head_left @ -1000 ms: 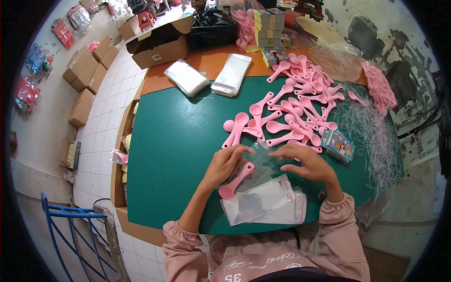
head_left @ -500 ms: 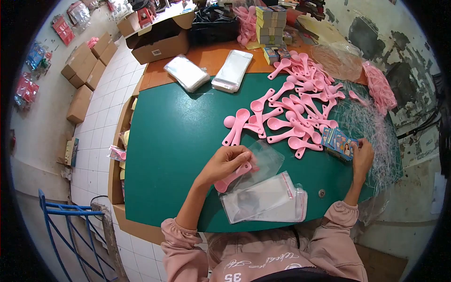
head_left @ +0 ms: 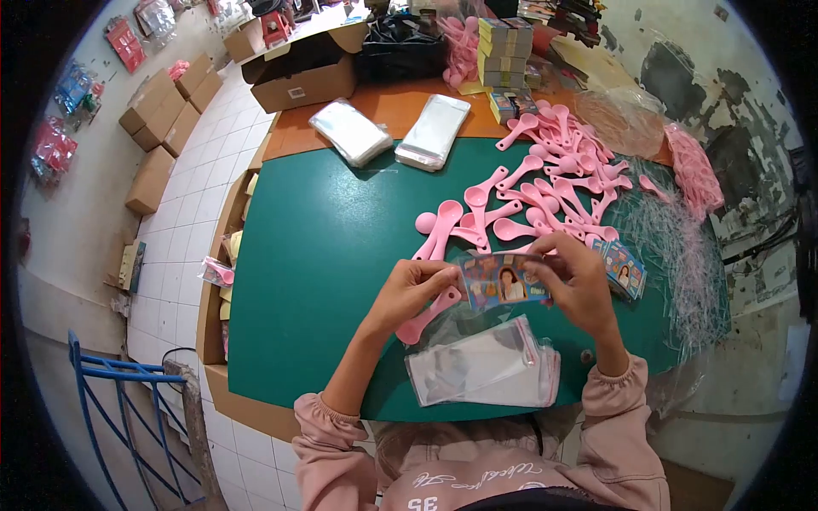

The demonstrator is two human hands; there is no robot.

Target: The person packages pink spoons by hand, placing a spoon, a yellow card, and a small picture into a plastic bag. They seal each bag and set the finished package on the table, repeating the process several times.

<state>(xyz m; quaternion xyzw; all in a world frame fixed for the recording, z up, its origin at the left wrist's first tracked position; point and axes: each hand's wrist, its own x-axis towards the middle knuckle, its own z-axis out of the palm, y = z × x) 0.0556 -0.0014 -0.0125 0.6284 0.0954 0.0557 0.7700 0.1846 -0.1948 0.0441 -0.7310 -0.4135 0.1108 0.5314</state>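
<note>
My left hand (head_left: pixel 415 294) is closed on a clear plastic bag (head_left: pixel 464 322), with a pink measuring spoon (head_left: pixel 423 320) under its fingers. My right hand (head_left: pixel 579 285) pinches a printed card (head_left: pixel 509 281) by its right end. The card, blue with a person's picture, lies against the mouth of the bag close to my left fingertips. Below both hands, a stack of clear bags (head_left: pixel 477 366) rests near the table's front edge. To the right of my right hand sits a fanned pile of similar cards (head_left: pixel 628 271).
Pink spoons (head_left: pixel 537 192) are heaped beyond my hands on the green table (head_left: pixel 315 255). Two stacks of clear bags (head_left: pixel 349 132) (head_left: pixel 433 130) lie farther back. Bundled cards (head_left: pixel 503 55) and an open cardboard box (head_left: pixel 305 85) stand behind. Shredded plastic (head_left: pixel 673 255) covers the right side.
My right hand has moved left from the card pile, bringing one card to the bag in my left hand. The left hand still holds the bag and spoon.
</note>
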